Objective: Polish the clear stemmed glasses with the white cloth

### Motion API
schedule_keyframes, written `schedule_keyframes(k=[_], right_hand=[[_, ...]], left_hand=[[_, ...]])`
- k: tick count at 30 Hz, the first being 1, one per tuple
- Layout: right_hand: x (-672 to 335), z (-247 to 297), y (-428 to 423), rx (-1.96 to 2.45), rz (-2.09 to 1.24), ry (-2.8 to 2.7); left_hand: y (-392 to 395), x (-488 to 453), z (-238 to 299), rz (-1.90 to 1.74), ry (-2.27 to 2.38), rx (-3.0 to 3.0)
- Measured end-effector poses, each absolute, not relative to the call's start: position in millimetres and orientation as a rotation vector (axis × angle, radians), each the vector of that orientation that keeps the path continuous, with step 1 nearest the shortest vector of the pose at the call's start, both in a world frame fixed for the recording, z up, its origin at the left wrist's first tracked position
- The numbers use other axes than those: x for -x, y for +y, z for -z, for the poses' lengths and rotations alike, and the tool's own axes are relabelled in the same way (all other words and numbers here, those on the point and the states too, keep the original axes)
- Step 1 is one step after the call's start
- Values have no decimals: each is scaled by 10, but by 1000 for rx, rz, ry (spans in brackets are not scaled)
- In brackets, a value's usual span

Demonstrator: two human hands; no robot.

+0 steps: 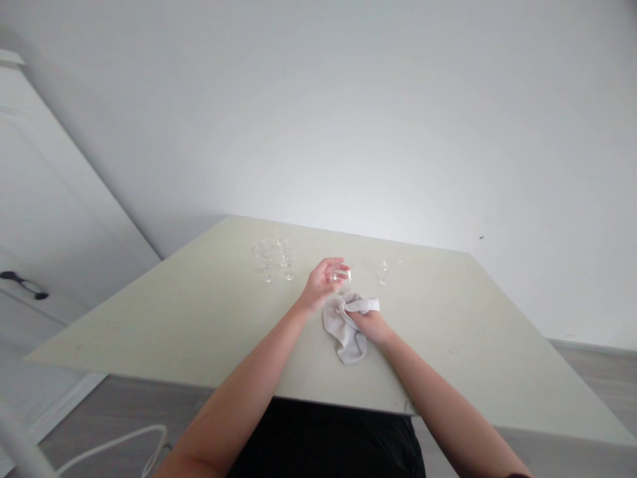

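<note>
Gripping a small clear glass [343, 273] in the left hand [321, 285], with thumb toward the near side and fingers curled round the far side. Looks like a side hold on the bowl, probably chosen to leave the lower end free toward the cloth [350, 342]. Clutching that cloth in the right hand [371, 324], closed on the bunched part, with a loose flap hanging down toward the near edge of the table [199, 318]. Likely gathered up top for padding and grip, with the slack simply left over.

Holding glass and cloth close together over the table, straight ahead of the black clothing [328, 438]. Probably placed there for short reach and a clear line of sight. Can't tell whether touching at the glass's lower end; too faint to read.

Noting a cluster of clear stemmed glasses [283, 255] farther left, packed close, presumably to save space and stay out of elbow range. Also noting a smaller set of glassware [385, 267] on the right, well apart from the cluster, perhaps to avoid mixing up the two. Can't give a count for either; too transparent against the pale top.
</note>
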State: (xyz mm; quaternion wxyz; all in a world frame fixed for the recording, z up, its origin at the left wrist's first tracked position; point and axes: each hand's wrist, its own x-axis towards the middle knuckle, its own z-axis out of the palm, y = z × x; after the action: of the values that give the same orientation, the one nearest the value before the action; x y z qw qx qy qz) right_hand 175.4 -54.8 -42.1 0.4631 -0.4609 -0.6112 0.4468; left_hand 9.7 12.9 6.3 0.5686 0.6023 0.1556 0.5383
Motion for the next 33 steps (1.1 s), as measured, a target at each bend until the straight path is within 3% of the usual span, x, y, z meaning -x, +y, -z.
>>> schedule_keyframes(k=[33], right_hand=[[-1748,376,-563,1153,-1074,-1541]], left_hand=[[131,-104,-56,-1255,360,-1405]])
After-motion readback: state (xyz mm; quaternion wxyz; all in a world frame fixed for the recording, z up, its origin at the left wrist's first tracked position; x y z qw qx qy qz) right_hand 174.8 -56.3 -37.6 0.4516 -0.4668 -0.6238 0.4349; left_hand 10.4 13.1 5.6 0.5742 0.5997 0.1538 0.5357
